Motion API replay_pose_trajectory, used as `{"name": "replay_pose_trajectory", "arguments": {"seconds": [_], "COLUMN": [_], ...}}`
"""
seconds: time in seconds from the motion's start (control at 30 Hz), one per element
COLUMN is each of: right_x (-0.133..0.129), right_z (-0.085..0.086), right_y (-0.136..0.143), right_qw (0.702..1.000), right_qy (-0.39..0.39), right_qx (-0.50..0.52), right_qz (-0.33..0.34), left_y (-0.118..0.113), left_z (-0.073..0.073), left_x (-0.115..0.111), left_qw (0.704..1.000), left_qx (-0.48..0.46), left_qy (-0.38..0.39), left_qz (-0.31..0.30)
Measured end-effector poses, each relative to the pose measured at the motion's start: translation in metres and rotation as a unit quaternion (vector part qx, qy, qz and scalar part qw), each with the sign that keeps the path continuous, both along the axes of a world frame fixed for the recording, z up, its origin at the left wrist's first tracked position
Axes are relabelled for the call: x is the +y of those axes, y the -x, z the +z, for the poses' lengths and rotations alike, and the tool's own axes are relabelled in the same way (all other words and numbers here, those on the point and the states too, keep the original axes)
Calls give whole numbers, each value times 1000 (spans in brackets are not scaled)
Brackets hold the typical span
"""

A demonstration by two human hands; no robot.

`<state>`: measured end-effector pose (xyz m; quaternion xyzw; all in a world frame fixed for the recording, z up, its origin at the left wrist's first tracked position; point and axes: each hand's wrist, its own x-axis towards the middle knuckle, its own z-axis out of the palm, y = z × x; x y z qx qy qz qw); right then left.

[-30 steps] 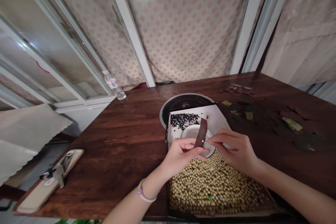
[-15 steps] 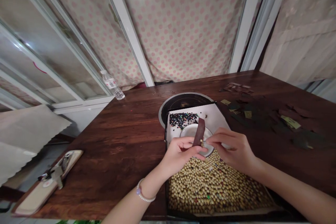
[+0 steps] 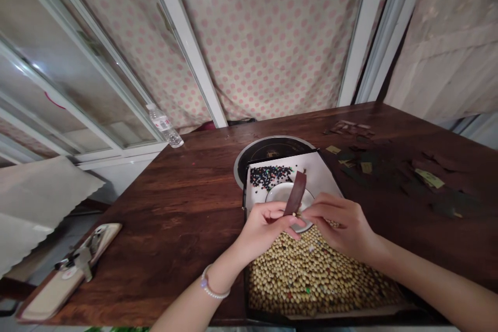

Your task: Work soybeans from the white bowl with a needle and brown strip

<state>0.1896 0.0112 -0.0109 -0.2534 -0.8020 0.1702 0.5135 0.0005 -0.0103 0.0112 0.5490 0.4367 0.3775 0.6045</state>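
Note:
My left hand (image 3: 264, 224) pinches a dark brown strip (image 3: 297, 192), leather-like, near its lower end, and the strip stands up tilted to the right. A tiny pale bead (image 3: 294, 214) shows at that lower end, by my left fingertips. Close beside it, my right hand (image 3: 342, 223) has its thumb and fingers pressed together; whatever they hold is too small to make out. Both hands are above a white dish with a dark rim (image 3: 275, 194). Below them, many cream-coloured beads (image 3: 307, 280) fill the near part of a black-edged tray (image 3: 246, 249).
Small black and coloured beads (image 3: 268, 176) lie in the tray's far left corner. Behind is a round dark plate (image 3: 249, 151). Brown and green scraps (image 3: 354, 129) are spread on the right. A plastic bottle (image 3: 165, 125) and a board with a metal tool (image 3: 81, 264) are leftward.
My right fingertips have moved slightly left and down, closer to the strip's lower end. The strip leans a little more to the right. The view has shifted slightly.

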Motion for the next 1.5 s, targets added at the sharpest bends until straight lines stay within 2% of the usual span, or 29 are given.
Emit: {"name": "replay_pose_trajectory", "arguments": {"seconds": [1.13, 1.27, 1.37, 1.5], "right_x": [0, 0, 0, 0], "right_z": [2, 2, 1, 2], "right_y": [1, 1, 1, 1], "right_qw": [1000, 1000, 1000, 1000], "right_qy": [9, 16, 9, 15], "right_qx": [-2, 9, -1, 7], "right_qz": [-1, -19, 0, -19], "left_y": [1, 1, 1, 0], "left_z": [0, 1, 0, 1], "left_x": [1, 0, 0, 0], "left_qw": [1000, 1000, 1000, 1000], "left_qx": [20, 20, 16, 19], "left_qy": [-17, -13, -14, -15], "left_qz": [-3, -3, -1, 0]}}
